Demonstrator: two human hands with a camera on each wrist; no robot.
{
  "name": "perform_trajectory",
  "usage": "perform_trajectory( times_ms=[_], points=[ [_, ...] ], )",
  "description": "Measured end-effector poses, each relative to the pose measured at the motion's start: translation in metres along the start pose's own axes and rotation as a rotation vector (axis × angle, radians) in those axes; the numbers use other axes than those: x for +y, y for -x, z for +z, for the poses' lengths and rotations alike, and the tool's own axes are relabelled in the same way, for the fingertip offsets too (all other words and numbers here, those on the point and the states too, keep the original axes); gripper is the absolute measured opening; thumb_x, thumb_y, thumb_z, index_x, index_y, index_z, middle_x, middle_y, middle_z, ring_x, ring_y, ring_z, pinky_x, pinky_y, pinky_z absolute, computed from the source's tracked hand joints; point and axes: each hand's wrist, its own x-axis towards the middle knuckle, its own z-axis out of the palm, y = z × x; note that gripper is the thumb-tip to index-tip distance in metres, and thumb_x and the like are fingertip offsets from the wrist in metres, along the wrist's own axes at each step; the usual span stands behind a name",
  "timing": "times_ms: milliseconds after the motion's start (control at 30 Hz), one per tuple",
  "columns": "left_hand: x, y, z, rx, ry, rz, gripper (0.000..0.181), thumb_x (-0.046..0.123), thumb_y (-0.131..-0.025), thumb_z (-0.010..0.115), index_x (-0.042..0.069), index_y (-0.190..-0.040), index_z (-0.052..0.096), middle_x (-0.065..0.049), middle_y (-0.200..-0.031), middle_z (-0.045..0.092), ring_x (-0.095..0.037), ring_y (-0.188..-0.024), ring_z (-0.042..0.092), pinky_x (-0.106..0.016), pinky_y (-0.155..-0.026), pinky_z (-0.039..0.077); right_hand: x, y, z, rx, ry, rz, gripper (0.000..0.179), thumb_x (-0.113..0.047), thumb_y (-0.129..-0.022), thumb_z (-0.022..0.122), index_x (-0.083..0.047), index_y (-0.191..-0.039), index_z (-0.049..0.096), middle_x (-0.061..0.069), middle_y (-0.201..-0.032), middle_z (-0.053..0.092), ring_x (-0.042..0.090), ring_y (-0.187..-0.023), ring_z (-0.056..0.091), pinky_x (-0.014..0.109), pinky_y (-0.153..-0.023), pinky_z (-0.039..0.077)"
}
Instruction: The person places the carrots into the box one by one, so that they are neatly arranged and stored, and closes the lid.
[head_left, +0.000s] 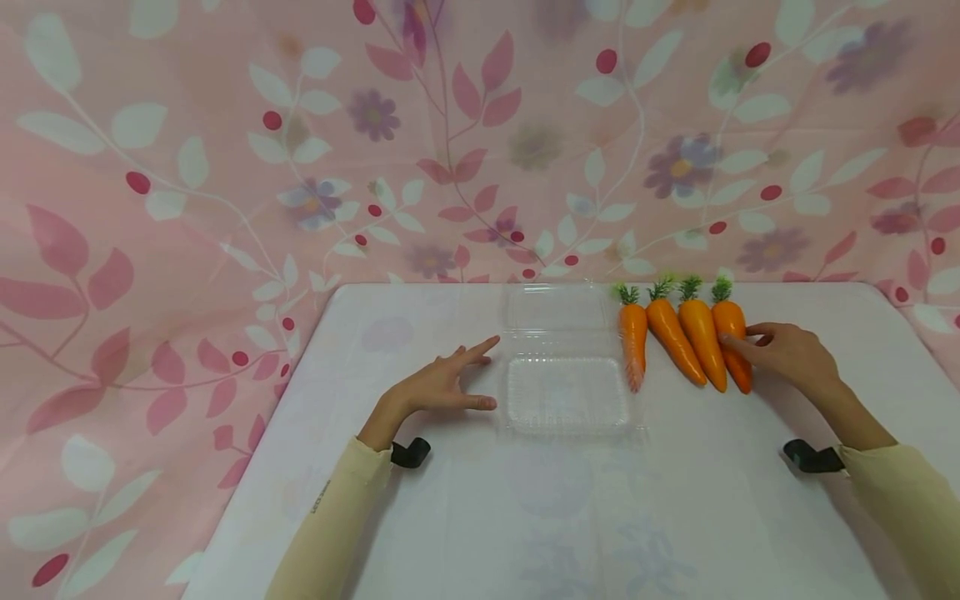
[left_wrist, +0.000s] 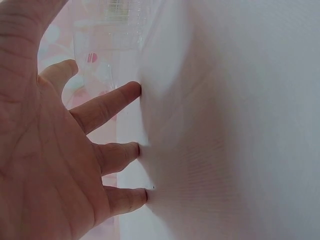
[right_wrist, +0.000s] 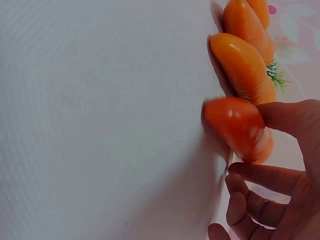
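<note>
My right hand (head_left: 791, 354) pinches the rightmost carrot (right_wrist: 235, 125) by its sides, thumb on one side and index finger on the other; the carrot lies on the table. Three more orange carrots with green tops lie in a row to its left, among them the leftmost carrot (head_left: 633, 333), whose tip overlaps the container's edge in the head view. My left hand (head_left: 435, 385) holds nothing; its fingers are spread, with fingertips on the white cloth (left_wrist: 270, 125). Just right of it is a clear plastic clamshell container (head_left: 566, 429), lid (head_left: 555, 308) folded back toward the wall.
A white cloth covers the table (head_left: 465, 517). Behind it hangs a pink floral curtain (head_left: 540, 108), close to the table's back edge and the carrot tops. Dark wrist camera mounts (head_left: 411, 453) stick out below both hands.
</note>
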Motion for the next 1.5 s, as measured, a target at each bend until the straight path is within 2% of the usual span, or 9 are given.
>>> perform_trajectory(
  times_ms=[167, 400, 667, 900, 1133, 1500],
  points=[
    [0.001, 0.0, 0.0, -0.004, 0.003, 0.002, 0.104, 0.067, -0.078, 0.071, 0.035, -0.159, 0.014, 0.002, -0.149, 0.047, -0.041, -0.146, 0.012, -0.07, -0.11, 0.005, 0.001, 0.001, -0.001, 0.02, 0.011, 0.022, 0.088, -0.067, -0.091, 0.051, 0.015, -0.125, 0.05, 0.033, -0.107, 0.059, 0.038, -0.084, 0.057, 0.039, -0.06, 0.049],
    [0.003, -0.001, -0.001, -0.01, 0.0, 0.003, 0.103, 0.067, -0.078, 0.071, 0.036, -0.159, 0.015, 0.002, -0.149, 0.046, -0.041, -0.146, 0.012, -0.069, -0.11, 0.006, 0.002, 0.003, -0.003, 0.051, 0.025, 0.002, 0.084, -0.065, -0.091, 0.054, 0.015, -0.12, 0.055, 0.03, -0.1, 0.062, 0.033, -0.077, 0.057, 0.03, -0.052, 0.045],
    [0.001, -0.001, 0.0, -0.012, 0.001, 0.006, 0.102, 0.067, -0.079, 0.07, 0.036, -0.159, 0.015, 0.002, -0.15, 0.045, -0.043, -0.146, 0.009, -0.071, -0.109, 0.005, 0.001, 0.002, 0.0, 0.071, 0.012, -0.004, 0.079, -0.061, -0.092, 0.056, 0.013, -0.117, 0.055, 0.024, -0.091, 0.062, 0.027, -0.068, 0.055, 0.029, -0.051, 0.044],
    [0.002, 0.0, 0.001, -0.025, 0.003, -0.002, 0.101, 0.066, -0.079, 0.071, 0.037, -0.159, 0.015, 0.001, -0.151, 0.044, -0.043, -0.146, 0.009, -0.07, -0.109, 0.004, 0.002, 0.006, -0.002, 0.102, 0.029, -0.003, 0.078, -0.061, -0.09, 0.058, 0.013, -0.116, 0.057, 0.02, -0.085, 0.062, 0.028, -0.067, 0.054, 0.03, -0.051, 0.042],
    [0.001, -0.001, 0.001, -0.021, -0.016, -0.003, 0.101, 0.067, -0.079, 0.07, 0.037, -0.159, 0.015, 0.003, -0.15, 0.045, -0.044, -0.146, 0.01, -0.07, -0.109, 0.006, 0.0, 0.012, -0.006, 0.14, 0.013, 0.014, 0.077, -0.059, -0.09, 0.06, 0.012, -0.119, 0.057, 0.016, -0.08, 0.058, 0.026, -0.064, 0.049, 0.032, -0.051, 0.041],
    [0.003, -0.001, -0.001, -0.031, -0.015, -0.014, 0.101, 0.066, -0.08, 0.07, 0.038, -0.159, 0.014, 0.003, -0.151, 0.044, -0.042, -0.147, 0.009, -0.069, -0.11, 0.006, 0.003, 0.022, -0.01, 0.162, -0.009, -0.017, 0.074, -0.055, -0.091, 0.062, 0.013, -0.119, 0.059, 0.006, -0.068, 0.049, 0.024, -0.06, 0.043, 0.032, -0.048, 0.038]
  ],
)
